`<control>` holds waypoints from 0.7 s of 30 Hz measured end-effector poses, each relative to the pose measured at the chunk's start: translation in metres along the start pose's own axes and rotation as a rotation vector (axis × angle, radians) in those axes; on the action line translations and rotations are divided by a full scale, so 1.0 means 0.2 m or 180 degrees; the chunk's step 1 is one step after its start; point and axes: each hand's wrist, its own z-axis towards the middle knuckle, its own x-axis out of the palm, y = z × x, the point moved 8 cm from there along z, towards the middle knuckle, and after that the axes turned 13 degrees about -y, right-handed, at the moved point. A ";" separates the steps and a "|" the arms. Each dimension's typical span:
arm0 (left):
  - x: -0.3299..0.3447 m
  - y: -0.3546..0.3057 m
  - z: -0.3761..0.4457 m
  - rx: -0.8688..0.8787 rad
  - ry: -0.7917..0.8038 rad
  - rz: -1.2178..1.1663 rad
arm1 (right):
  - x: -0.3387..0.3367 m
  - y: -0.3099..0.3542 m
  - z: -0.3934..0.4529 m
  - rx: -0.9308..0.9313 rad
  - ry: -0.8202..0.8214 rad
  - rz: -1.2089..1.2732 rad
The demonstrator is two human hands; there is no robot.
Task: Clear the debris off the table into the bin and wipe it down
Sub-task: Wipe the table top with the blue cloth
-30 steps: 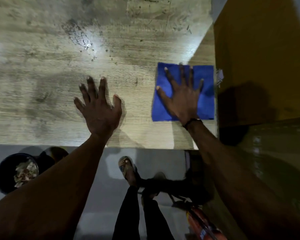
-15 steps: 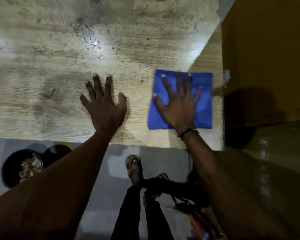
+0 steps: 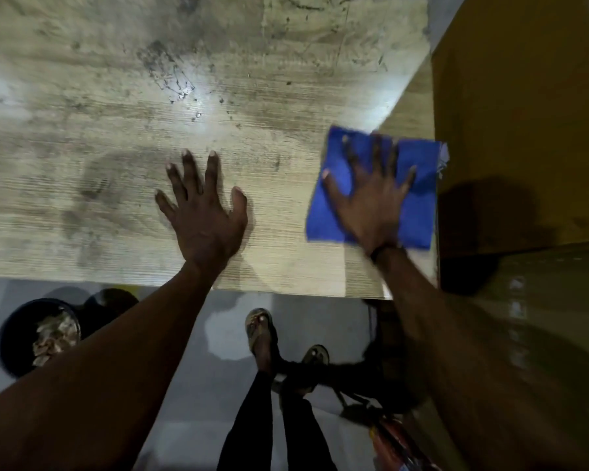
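Blue cloth under flat, spread right hand; left hand released, splayed on table.

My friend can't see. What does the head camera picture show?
A right hand presses a blue cloth flat on a stained wooden table; the left hand rests open beside it. A black bin stands below.

Blue cloth lies flat at the table's right edge, frame right. Tabletop wood-grained, smudged dark. Black bin, lower left, holds debris.
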 end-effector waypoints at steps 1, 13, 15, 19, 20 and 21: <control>0.00 0.00 0.00 0.0020 -0.0012 0.0034 | -0.03 0.07 -0.14 -0.0178 0.0125 0.0102; 0.02 -0.12 0.08 0.0691 0.0031 -0.0195 | 0.09 -0.11 0.33 0.0259 -0.0058 -0.0128; 0.07 -0.25 0.19 0.1168 0.0094 -0.0319 | 0.11 -0.05 0.33 0.0371 0.0013 -0.0084; 0.30 -0.45 0.65 0.1138 0.0382 -0.0245 | 0.02 0.18 -0.04 -0.0463 0.0245 0.0065; 0.34 -0.48 0.74 0.1227 0.0387 -0.0094 | -0.01 0.16 -0.12 -0.0534 0.0369 0.0178; 0.37 -0.51 0.81 0.1305 0.0406 0.0015 | -0.03 0.11 -0.15 -0.0483 0.0402 0.0202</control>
